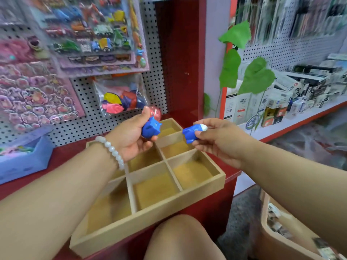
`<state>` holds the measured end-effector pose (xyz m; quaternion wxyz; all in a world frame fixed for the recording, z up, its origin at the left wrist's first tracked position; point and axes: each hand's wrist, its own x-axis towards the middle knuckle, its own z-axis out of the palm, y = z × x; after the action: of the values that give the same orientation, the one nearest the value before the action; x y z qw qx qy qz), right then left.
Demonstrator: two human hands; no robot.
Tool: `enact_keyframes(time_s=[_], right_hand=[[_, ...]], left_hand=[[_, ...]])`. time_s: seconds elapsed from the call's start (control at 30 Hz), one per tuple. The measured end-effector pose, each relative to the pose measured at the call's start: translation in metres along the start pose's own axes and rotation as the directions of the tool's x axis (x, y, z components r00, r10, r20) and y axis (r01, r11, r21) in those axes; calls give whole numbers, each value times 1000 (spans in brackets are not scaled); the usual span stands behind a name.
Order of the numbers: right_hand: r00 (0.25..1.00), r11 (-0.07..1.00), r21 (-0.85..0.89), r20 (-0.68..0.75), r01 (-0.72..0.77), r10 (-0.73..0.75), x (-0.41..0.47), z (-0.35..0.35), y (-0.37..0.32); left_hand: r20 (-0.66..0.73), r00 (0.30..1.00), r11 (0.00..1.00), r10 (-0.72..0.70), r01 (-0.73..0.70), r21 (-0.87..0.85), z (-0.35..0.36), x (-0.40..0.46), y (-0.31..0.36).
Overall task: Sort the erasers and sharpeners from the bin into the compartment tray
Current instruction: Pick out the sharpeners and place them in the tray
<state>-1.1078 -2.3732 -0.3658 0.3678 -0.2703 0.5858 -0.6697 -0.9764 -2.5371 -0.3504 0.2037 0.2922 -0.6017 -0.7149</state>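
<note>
Your left hand [131, 139] grips a blue animal-shaped piece [151, 130] with a pink piece [155, 112] behind it; your right hand [217, 141] pinches a second blue piece [191, 133] with a white tip. Both hover above the far end of the wooden compartment tray [150, 216], whose visible compartments lie bare. The tray sits on a red counter [65, 156] below a pegboard [116, 126] of sticker sheets; stocked shelves [300, 117] run right.
</note>
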Motion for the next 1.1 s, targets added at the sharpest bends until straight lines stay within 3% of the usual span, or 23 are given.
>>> enact_keyframes(time_s=[0.1,0.2,0.33,0.43,0.53,0.67,0.83,0.93,1.0,1.1], right_hand=[[1000,999,-46,-14,8,-9,17,4,3],[999,994,-105,-40,22,-26,34,7,4],[992,943,-327,-80,67,-98,65,12,3],[981,866,-493,-110,86,-160,90,15,6],[972,736,-669,-90,104,-219,109,18,9],[968,617,-777,-41,124,-246,128,22,14],[968,530,-842,-40,100,-246,140,24,19],[972,492,-865,-27,95,-235,144,25,23],[977,456,-886,-13,87,-211,144,26,26],[981,410,-908,6,86,-194,144,27,28]], left_hand=[[14,998,994,66,-67,83,-5,17,-5],[8,985,934,175,-169,316,-9,35,-4],[61,956,761,288,-267,591,-20,65,4],[152,957,603,247,-275,749,-29,89,6],[203,956,523,211,-286,803,-34,107,4],[243,946,389,215,-311,867,-35,124,3],[239,954,317,183,-288,904,-33,142,5],[185,974,221,130,-210,952,-27,144,10],[105,993,248,51,-114,962,-24,145,15],[5,999,375,-42,11,927,-25,148,20]])
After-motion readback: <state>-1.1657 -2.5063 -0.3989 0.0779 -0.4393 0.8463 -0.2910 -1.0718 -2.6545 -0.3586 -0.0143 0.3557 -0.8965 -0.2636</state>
